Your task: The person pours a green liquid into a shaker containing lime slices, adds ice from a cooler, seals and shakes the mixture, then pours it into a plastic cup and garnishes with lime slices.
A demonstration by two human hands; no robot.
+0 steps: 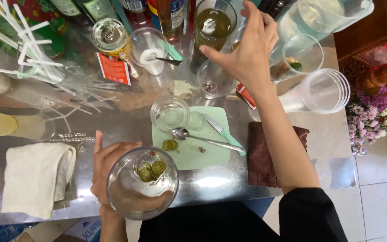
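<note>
1 clear plastic cup (142, 183) – 3 green lime slices (151, 170) inside – sits gripped in the left hand (108, 168). 1 pale green cutting board (211, 154) bears 1 steel spoon (202, 139) and 1 knife (222, 133). The right hand (247, 54) hovers loose-fingered, grasping nothing, above 1 small clear cup (213, 79).

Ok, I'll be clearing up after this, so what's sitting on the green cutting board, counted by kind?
On the green cutting board:
Clear glass bowl: 1
Small clear cup: 1
Spoon: 1
Green-handled knife: 1
Lime halves: 2
Small reddish scrap: 1
Total: 7
</note>
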